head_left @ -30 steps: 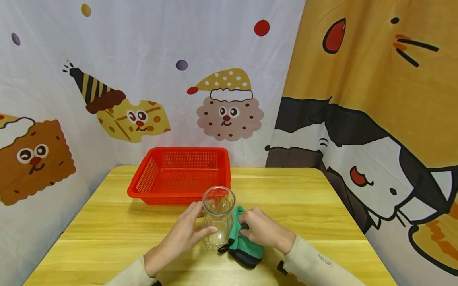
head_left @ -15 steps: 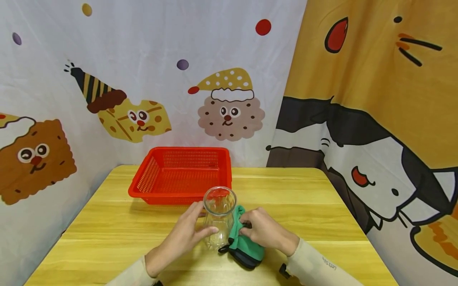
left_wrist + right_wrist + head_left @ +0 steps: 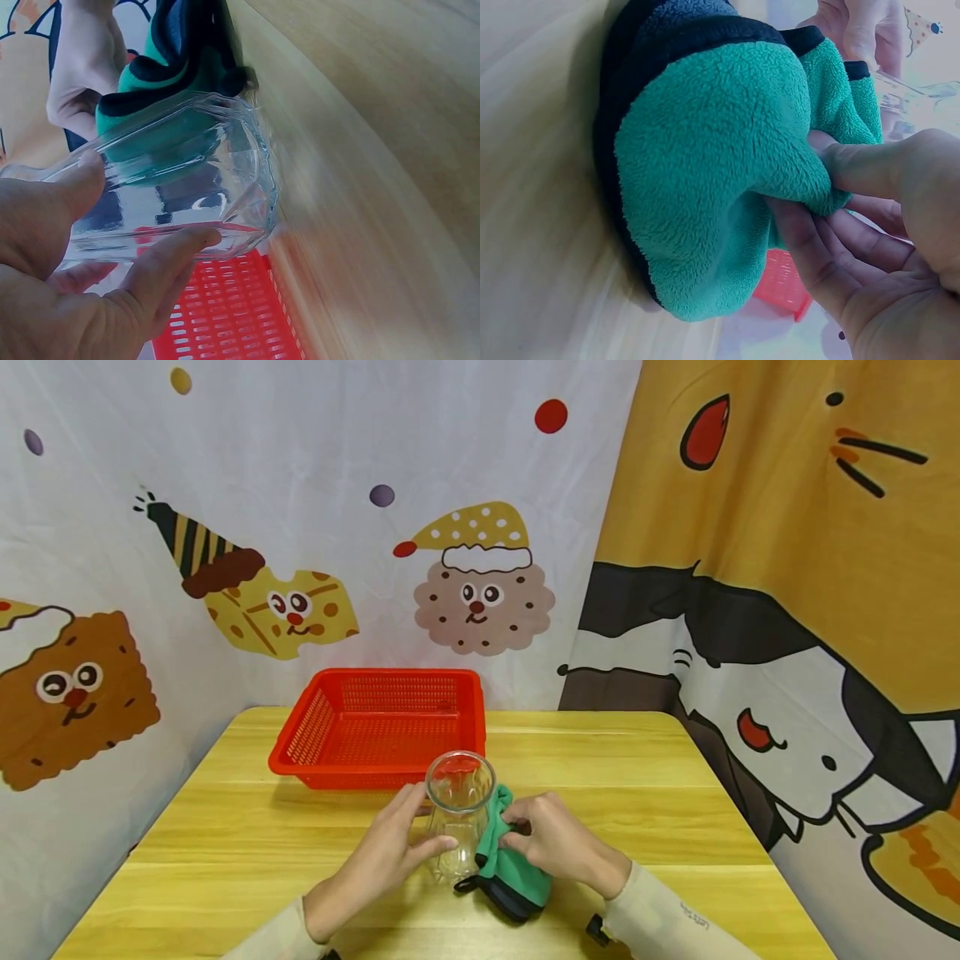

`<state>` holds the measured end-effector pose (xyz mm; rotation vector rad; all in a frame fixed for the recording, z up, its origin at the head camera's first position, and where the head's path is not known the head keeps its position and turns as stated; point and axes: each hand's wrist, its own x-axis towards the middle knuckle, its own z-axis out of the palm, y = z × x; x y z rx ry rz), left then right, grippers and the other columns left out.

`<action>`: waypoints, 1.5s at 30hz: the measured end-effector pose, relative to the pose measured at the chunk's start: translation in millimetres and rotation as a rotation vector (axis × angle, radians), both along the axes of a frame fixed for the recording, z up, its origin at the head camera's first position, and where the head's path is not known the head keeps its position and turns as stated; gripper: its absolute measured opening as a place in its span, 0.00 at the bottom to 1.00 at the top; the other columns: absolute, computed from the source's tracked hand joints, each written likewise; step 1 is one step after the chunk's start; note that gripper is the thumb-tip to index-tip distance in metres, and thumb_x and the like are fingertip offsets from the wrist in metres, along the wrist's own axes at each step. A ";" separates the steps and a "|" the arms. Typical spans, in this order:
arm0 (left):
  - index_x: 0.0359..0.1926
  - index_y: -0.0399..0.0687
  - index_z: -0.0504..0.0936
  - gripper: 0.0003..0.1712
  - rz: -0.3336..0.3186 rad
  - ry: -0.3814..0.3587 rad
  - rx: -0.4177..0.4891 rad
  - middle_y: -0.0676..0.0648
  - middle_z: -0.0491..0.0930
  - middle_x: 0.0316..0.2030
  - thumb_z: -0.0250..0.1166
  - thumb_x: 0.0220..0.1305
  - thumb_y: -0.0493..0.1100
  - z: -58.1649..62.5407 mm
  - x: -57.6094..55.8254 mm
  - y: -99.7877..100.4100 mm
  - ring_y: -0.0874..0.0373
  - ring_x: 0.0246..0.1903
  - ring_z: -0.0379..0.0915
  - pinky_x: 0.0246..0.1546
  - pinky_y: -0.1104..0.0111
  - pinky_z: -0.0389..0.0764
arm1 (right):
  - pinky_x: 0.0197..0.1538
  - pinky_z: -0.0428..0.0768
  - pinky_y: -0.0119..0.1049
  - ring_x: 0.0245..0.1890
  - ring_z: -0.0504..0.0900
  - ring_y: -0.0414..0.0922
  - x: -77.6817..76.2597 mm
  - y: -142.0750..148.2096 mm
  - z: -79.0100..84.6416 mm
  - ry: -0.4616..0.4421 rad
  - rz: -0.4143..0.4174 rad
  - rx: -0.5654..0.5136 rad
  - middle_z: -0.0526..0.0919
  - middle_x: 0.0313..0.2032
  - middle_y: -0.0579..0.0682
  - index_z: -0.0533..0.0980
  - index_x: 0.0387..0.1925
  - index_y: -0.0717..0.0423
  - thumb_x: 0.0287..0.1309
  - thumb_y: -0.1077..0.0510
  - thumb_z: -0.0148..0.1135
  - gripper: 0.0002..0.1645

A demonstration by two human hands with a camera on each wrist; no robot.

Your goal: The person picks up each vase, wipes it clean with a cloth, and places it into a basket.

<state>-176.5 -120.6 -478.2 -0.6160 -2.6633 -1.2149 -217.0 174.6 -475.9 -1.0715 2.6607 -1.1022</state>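
A clear glass vase with a round mouth stands upright on the table. My left hand holds it from the left, thumb in front and fingers behind. In the left wrist view, the vase has a faceted, angular base. Against its right side is a fuzzy green cloth with black edging and a small black loop. My right hand pinches a fold of this cloth. The right wrist view shows thumb and fingers gathering the green cloth, whose other face is dark grey-blue.
Behind the vase, a red perforated plastic basket sits toward the back left of the yellow wooden table. A cartoon-printed curtain hangs along the table's back and sides.
The cloth's gathered upper part has shifted slightly upward and to the left in my right hand. My left hand and the vase stay practically in place.
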 end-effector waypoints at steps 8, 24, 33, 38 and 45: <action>0.85 0.53 0.75 0.48 -0.016 0.020 0.003 0.47 0.86 0.66 0.85 0.70 0.52 -0.8 -1.8 -0.5 0.45 0.64 0.91 0.70 0.40 0.92 | 0.39 0.93 0.28 0.35 0.88 0.29 1.9 1.4 8.4 0.028 -0.008 -0.076 0.95 0.38 0.43 0.93 0.41 0.49 0.73 0.66 0.79 0.08; 0.86 0.49 0.74 0.50 -0.029 0.011 -0.005 0.41 0.86 0.67 0.85 0.69 0.50 -0.4 -2.2 -1.3 0.43 0.65 0.91 0.69 0.39 0.93 | 0.45 0.97 0.29 0.39 0.92 0.31 4.3 -1.8 26.1 0.210 -0.009 -0.203 0.98 0.43 0.44 0.95 0.48 0.50 0.67 0.69 0.83 0.13; 0.86 0.54 0.74 0.50 -0.020 -0.002 -0.017 0.43 0.88 0.67 0.85 0.70 0.51 2.5 -3.1 -2.2 0.44 0.67 0.89 0.72 0.37 0.91 | 0.47 0.97 0.30 0.41 0.95 0.34 4.3 0.9 26.9 0.284 -0.013 -0.275 0.99 0.44 0.43 0.95 0.50 0.48 0.68 0.70 0.82 0.16; 0.86 0.53 0.74 0.49 -0.023 -0.014 -0.018 0.43 0.88 0.67 0.85 0.69 0.52 3.2 -2.9 -2.1 0.44 0.66 0.90 0.72 0.38 0.91 | 0.49 0.98 0.32 0.43 0.97 0.38 4.5 4.1 28.4 0.308 -0.017 -0.322 0.99 0.46 0.45 0.95 0.51 0.48 0.69 0.71 0.81 0.17; 0.85 0.53 0.75 0.47 -0.020 -0.019 -0.015 0.43 0.88 0.67 0.85 0.70 0.51 3.3 -2.2 -1.7 0.44 0.67 0.90 0.72 0.37 0.91 | 0.52 0.99 0.36 0.44 0.97 0.39 4.6 6.1 29.7 0.295 -0.038 -0.340 0.98 0.46 0.45 0.94 0.50 0.48 0.69 0.73 0.80 0.17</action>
